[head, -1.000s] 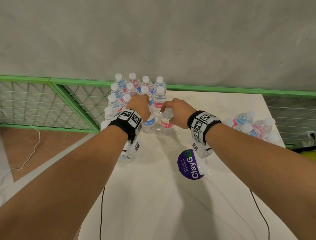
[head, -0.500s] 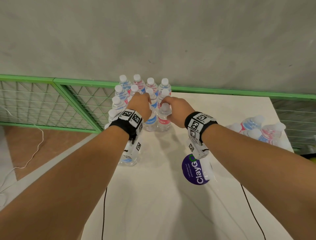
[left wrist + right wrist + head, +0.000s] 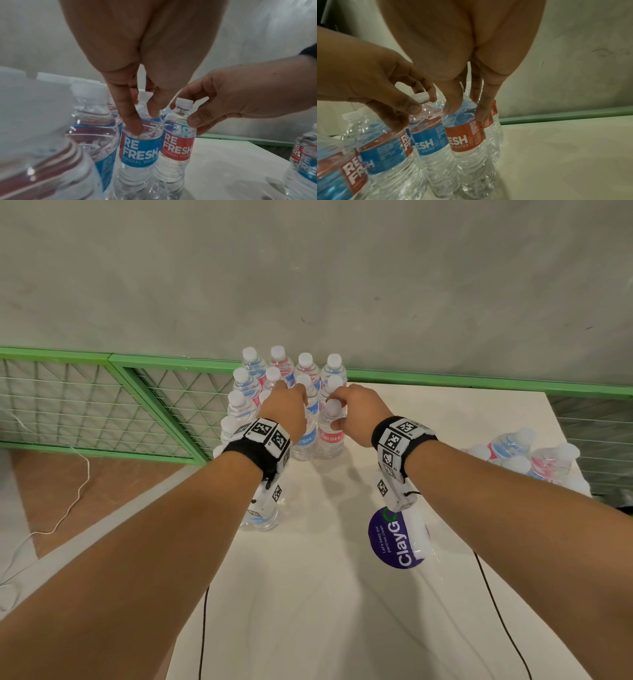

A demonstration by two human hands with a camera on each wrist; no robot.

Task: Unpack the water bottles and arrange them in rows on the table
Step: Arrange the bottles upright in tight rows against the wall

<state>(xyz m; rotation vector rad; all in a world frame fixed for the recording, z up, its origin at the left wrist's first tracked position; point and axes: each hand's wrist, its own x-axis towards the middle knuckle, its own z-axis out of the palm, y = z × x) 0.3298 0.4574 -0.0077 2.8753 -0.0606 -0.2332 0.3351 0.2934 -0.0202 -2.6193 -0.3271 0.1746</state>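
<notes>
Several clear water bottles with white caps and blue or red labels stand in rows [image 3: 274, 378] at the table's far left corner. My left hand [image 3: 291, 402] grips the shoulder of a blue-labelled bottle [image 3: 305, 440] at the front of the rows. The left wrist view shows my left hand [image 3: 144, 116] curled round that bottle [image 3: 139, 150] just under its cap. Right beside it, my right hand [image 3: 337, 412] pinches the neck of a red-labelled bottle [image 3: 330, 436]. In the right wrist view, my right hand [image 3: 467, 112] holds the red-labelled bottle [image 3: 465, 136]. Both bottles stand upright on the white table [image 3: 342, 594].
Several bottles still bunched together [image 3: 527, 453] sit at the table's right edge. One lone bottle [image 3: 262, 515] stands under my left wrist by the left edge. A purple ClayGo sticker [image 3: 394, 539] and clear wrap lie mid-table. A green mesh fence [image 3: 102, 405] runs behind.
Both hands have nudged their two bottles a little farther in, tight against the standing rows and each other. My head view has shifted slightly.
</notes>
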